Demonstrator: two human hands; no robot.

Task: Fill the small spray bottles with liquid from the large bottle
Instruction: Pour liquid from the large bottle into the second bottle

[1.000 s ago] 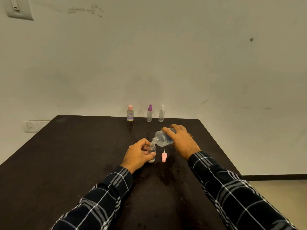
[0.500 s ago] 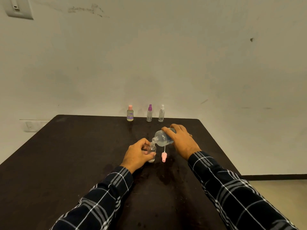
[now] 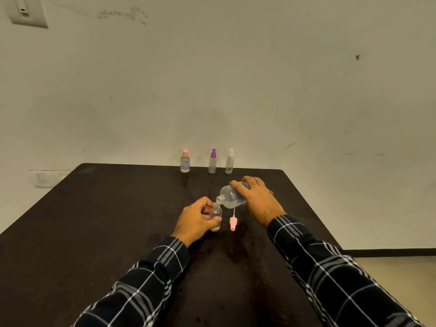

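Steadily, the fingers (image 3: 205, 203) of your left hand (image 3: 195, 220) are curling round the small clear uncapped spray bottle (image 3: 217, 212), keeping it upright on the dark surface (image 3: 106, 220). Your right hand (image 3: 258, 199) is clamping the large clear plastic bottle (image 3: 232, 197), tilted with its mouth at the small neck. Nothing is shifting from a second ago, so pouring is probably continuing. The pink spray cap (image 3: 232, 224) is lying just beside, and three capped small bottles (image 3: 212, 162) are waiting at the far edge.
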